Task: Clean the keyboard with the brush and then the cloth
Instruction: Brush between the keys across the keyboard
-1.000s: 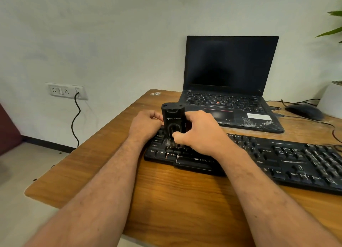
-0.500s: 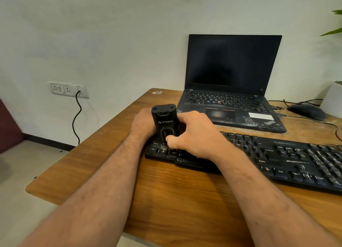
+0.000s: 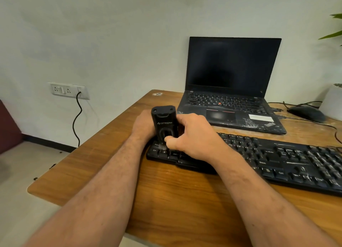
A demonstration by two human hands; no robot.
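Observation:
A long black keyboard [image 3: 277,159] lies across the wooden table [image 3: 175,200]. My right hand [image 3: 192,135] grips a black block-shaped brush [image 3: 163,122] and holds it upright. The brush's pale bristles press on the keys at the keyboard's left end, near the Ctrl and Alt keys. My left hand [image 3: 142,126] sits at the keyboard's far left corner, just behind the brush. Its fingers curl down at the keyboard's edge and are mostly hidden by the brush. No cloth is in view.
An open black laptop [image 3: 231,70] stands behind the keyboard. A black mouse [image 3: 305,112], loose cables [image 3: 314,122] and a white plant pot [image 3: 333,102] are at the back right. The table's left edge runs close to my left forearm. A wall socket [image 3: 68,90] holds a plugged cord.
The brush and my right hand have slid left along the keys to the keyboard's left end. My left hand has stayed at the corner, now more hidden behind the brush.

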